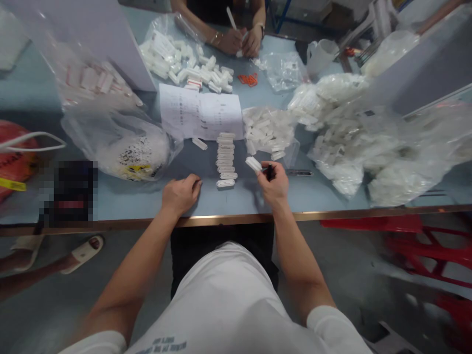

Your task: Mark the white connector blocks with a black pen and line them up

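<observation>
My right hand (275, 184) is closed around small white plastic pieces (253, 163), raised just over the table. A short black object (270, 172) also shows between its fingers; I cannot tell what it is. My left hand (180, 194) rests on the tabletop near the front edge, its fingers curled in with nothing visible in them. Between the hands runs a column of white plastic pieces with dark markings (225, 162). One loose white piece (199, 143) lies to the left of that column. Behind the column are printed sheets (201, 113).
An open bag of white pieces (267, 130) stands behind my right hand, with full clear bags (342, 142) further right. A slim metal tool (300, 172) lies nearby. Bag (136, 152) sits left. Across the table, a person's hands (243, 42) work beside a white heap (184, 59) and orange pieces (248, 79).
</observation>
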Demonstrator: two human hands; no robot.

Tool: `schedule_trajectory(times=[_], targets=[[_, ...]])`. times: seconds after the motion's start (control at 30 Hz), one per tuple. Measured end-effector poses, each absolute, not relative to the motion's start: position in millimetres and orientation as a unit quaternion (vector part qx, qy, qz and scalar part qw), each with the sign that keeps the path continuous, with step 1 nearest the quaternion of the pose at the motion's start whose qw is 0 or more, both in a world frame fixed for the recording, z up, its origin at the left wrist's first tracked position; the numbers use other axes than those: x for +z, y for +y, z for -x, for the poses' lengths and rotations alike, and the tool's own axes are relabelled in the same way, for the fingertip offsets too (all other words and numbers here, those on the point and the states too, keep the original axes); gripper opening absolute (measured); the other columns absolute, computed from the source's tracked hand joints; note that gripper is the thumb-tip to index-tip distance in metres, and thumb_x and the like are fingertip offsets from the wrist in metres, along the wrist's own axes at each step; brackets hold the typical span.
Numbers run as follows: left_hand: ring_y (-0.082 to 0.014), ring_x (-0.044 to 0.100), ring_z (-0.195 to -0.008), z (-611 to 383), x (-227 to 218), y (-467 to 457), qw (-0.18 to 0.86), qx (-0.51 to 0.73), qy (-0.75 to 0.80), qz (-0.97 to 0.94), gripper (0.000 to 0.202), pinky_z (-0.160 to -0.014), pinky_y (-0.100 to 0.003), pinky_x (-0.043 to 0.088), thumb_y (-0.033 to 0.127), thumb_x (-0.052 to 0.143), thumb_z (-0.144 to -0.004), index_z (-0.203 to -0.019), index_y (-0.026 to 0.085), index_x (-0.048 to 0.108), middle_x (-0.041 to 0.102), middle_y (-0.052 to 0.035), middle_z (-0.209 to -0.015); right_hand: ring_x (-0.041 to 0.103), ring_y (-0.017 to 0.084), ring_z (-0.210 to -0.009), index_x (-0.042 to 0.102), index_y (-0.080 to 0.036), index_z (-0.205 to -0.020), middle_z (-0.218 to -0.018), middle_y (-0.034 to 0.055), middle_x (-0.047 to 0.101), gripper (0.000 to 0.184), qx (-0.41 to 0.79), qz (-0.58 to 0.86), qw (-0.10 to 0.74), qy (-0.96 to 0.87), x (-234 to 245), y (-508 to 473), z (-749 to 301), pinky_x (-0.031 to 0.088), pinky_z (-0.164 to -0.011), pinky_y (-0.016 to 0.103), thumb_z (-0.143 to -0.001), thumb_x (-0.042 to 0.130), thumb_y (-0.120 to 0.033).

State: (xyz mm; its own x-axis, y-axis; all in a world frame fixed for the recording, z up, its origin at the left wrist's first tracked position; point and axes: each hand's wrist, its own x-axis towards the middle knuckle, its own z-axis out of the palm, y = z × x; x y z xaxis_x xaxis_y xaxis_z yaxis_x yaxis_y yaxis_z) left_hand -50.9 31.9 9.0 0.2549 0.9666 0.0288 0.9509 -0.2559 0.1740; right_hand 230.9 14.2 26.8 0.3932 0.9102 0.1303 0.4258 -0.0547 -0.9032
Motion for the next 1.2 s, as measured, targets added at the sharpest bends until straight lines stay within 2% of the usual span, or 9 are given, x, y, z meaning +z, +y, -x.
schedule_trajectory(times=[0.2,0.37,0.5,0.63,0.73,0.87,0.97,1.1,1.2], targets=[[-0.0252,0.069,-0.076,50.4,10.4,31.9,0.070,0.058,0.611,-0.786,0.041,-0.072,-0.034,0.043,0.047,0.037,-0.097,-0.105,0.022,0.069,0.075,-0.0094,-0.084,0.054,0.013,-0.070,0.064,-0.024,-0.102,-0.096,0.0020,0.065,0.026,0.258,0.631,0.483,-0.549,32.3,-4.7,-209.2,0.046,-0.066,0.028,-0.078,0.064,-0.033],[-0.0239,0.069,-0.080,51.9,16.5,30.9,0.107,0.092,0.621,-0.771,0.039,-0.073,-0.032,0.043,0.046,0.041,-0.095,-0.105,0.022,0.069,0.075,-0.0075,-0.086,0.053,0.012,-0.066,0.065,-0.022,-0.095,-0.080,-0.0012,0.063,0.021,0.392,0.627,0.446,-0.505,35.5,-10.4,-193.5,0.044,-0.063,0.026,-0.080,0.063,-0.037],[-0.0193,0.066,-0.073,45.9,30.8,19.7,0.177,0.137,0.631,-0.743,0.036,-0.068,-0.028,0.043,0.047,0.047,-0.092,-0.105,0.022,0.070,0.070,-0.0028,-0.075,0.041,0.009,-0.052,0.061,-0.021,-0.089,-0.064,-0.0058,0.053,0.026,0.560,0.577,0.453,-0.383,32.1,-14.1,-180.5,0.033,-0.048,0.022,-0.078,0.066,-0.044],[-0.0158,0.060,-0.062,29.8,46.0,3.0,0.252,0.140,0.613,-0.736,0.041,-0.063,-0.027,0.041,0.053,0.051,-0.090,-0.110,0.023,0.069,0.065,0.0008,-0.066,0.037,0.007,-0.050,0.056,-0.022,-0.085,-0.059,-0.0075,0.048,0.031,0.633,0.538,0.471,-0.295,32.1,-19.3,-166.2,0.024,-0.044,0.020,-0.072,0.072,-0.046],[-0.0143,0.056,-0.057,18.6,52.5,-4.9,0.292,0.137,0.607,-0.727,0.051,-0.058,-0.026,0.039,0.058,0.054,-0.087,-0.124,0.023,0.064,0.060,0.0030,-0.063,0.035,0.006,-0.047,0.055,-0.022,-0.083,-0.056,-0.0094,0.045,0.035,0.653,0.527,0.463,-0.285,36.0,-22.6,-157.8,0.024,-0.042,0.019,-0.068,0.077,-0.046],[-0.0149,0.056,-0.057,12.1,54.4,-8.2,0.311,0.109,0.592,-0.735,0.050,-0.057,-0.026,0.037,0.056,0.057,-0.087,-0.125,0.025,0.063,0.057,0.0040,-0.062,0.034,0.005,-0.045,0.053,-0.023,-0.086,-0.063,-0.0083,0.051,0.040,0.673,0.512,0.442,-0.299,41.3,-25.3,-153.3,0.024,-0.040,0.019,-0.066,0.080,-0.045],[-0.0175,0.060,-0.065,11.7,53.3,-9.8,0.298,0.087,0.576,-0.756,0.047,-0.061,-0.028,0.040,0.052,0.061,-0.086,-0.125,0.026,0.063,0.061,0.0024,-0.066,0.032,0.005,-0.043,0.050,-0.024,-0.081,-0.061,-0.0085,0.052,0.040,0.681,0.506,0.421,-0.322,41.1,-27.2,-154.7,0.023,-0.040,0.020,-0.069,0.078,-0.049],[-0.0209,0.065,-0.075,15.1,51.4,-9.8,0.261,0.080,0.569,-0.776,0.041,-0.069,-0.029,0.044,0.048,0.056,-0.090,-0.123,0.025,0.064,0.068,-0.0013,-0.074,0.033,0.007,-0.042,0.052,-0.023,-0.074,-0.050,-0.0103,0.043,0.036,0.645,0.529,0.380,-0.400,38.0,-29.1,-161.2,0.027,-0.043,0.021,-0.078,0.070,-0.054],[-0.0218,0.068,-0.083,22.5,49.2,-4.6,0.255,0.062,0.554,-0.790,0.037,-0.075,-0.030,0.046,0.044,0.049,-0.094,-0.123,0.025,0.065,0.074,-0.0034,-0.085,0.041,0.009,-0.047,0.061,-0.021,-0.074,-0.054,-0.0064,0.053,0.034,0.557,0.577,0.328,-0.499,37.0,-28.7,-168.6,0.032,-0.048,0.023,-0.086,0.060,-0.053]])
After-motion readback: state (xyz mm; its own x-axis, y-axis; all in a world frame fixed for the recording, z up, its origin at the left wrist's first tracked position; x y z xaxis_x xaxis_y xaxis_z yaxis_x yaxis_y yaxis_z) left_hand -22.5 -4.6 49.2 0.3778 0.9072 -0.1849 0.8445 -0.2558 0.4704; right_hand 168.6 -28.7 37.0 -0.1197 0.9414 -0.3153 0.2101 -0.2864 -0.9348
